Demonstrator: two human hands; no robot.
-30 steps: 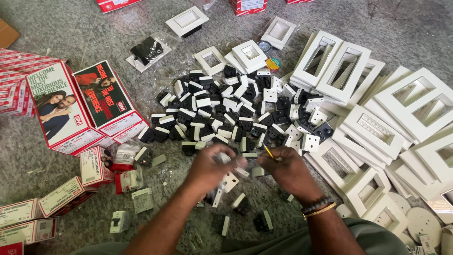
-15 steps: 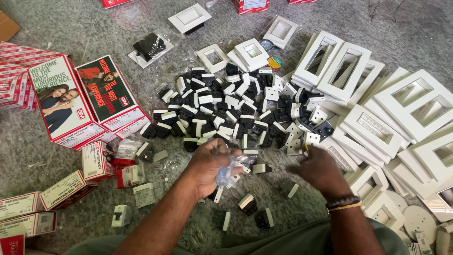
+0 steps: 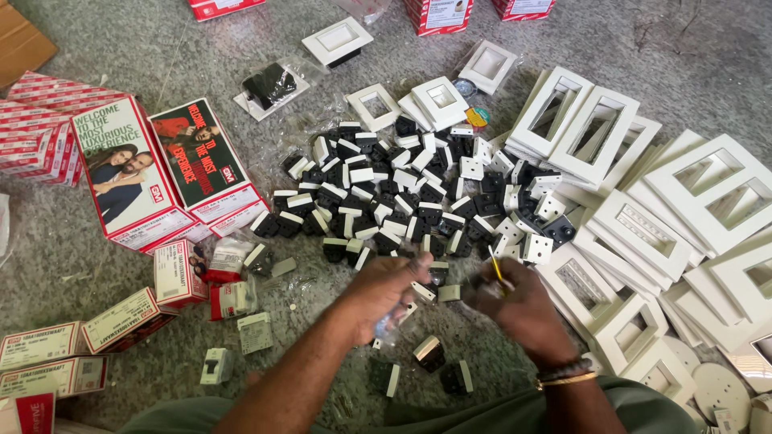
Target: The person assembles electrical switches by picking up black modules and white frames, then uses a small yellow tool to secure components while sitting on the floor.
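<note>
A grey speckled stone floor (image 3: 201,48) fills the view, strewn with electrical fittings. At far left lie stacks of red and white cartons (image 3: 36,128), and beside them two larger printed boxes (image 3: 161,173) showing pictures of people, with small opened cartons (image 3: 181,273) and loose grey modules (image 3: 256,332) nearer the bottom. In the middle spreads a heap of black and white switch modules (image 3: 402,197), with a few square white frames (image 3: 374,104) above it. Just below the heap, the left hand (image 3: 386,293) is curled shut around a small white switch module (image 3: 424,292) and a scrap of clear plastic wrap. Close beside it, the right hand (image 3: 519,305), a bracelet (image 3: 567,376) at its wrist, pinches a thin yellow-handled tool (image 3: 497,269) whose tip points up toward the heap. To the right lie overlapping piles of white rectangular cover plates (image 3: 667,209), and round white discs (image 3: 720,390) sit in the bottom corner.
</note>
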